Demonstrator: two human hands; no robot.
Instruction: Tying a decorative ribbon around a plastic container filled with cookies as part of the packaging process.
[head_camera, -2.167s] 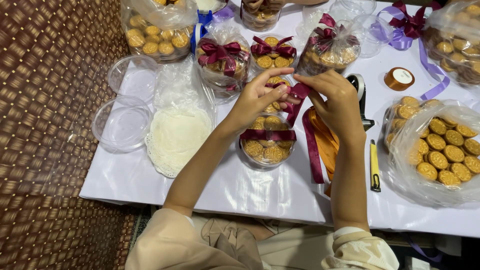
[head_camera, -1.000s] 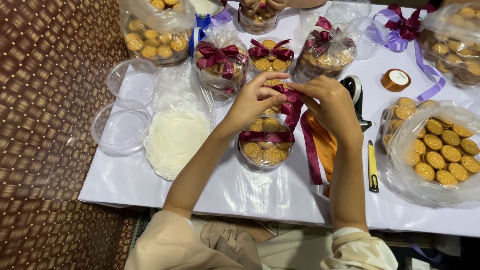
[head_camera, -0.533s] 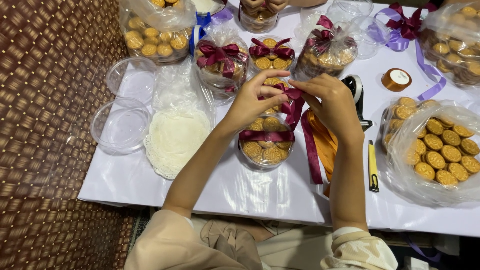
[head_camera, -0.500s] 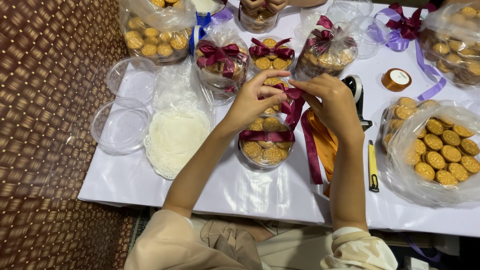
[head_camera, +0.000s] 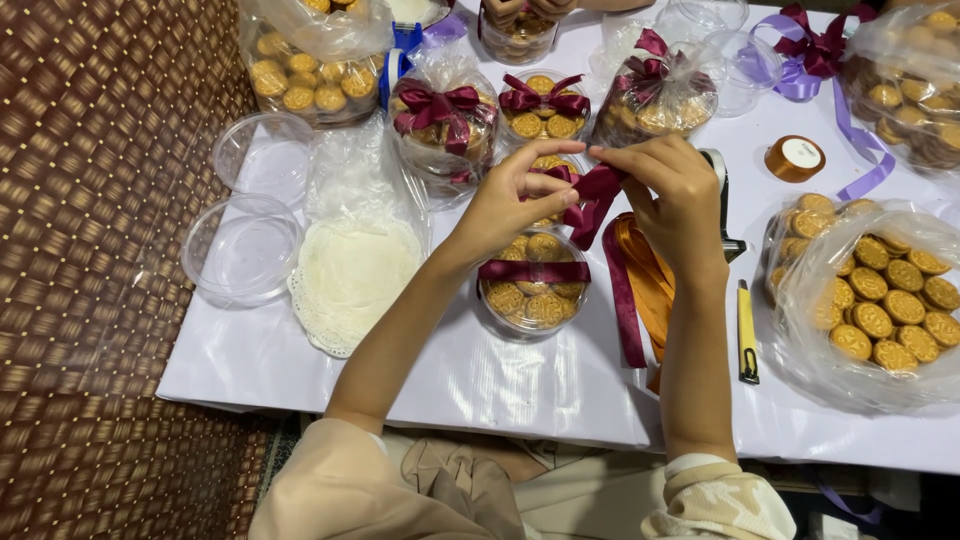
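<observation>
Pinching a dark red satin ribbon (head_camera: 597, 192), left hand (head_camera: 510, 205) and right hand (head_camera: 672, 192) both in a tight grip on it, ribbon folded into loops above a round clear cookie tub (head_camera: 532, 285), tail trailing down the white bench (head_camera: 470, 370).

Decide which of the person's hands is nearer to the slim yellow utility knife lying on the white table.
Right. The right hand is up and just left of the yellow utility knife; the left hand is farther left, above the round cookie tub.
</observation>
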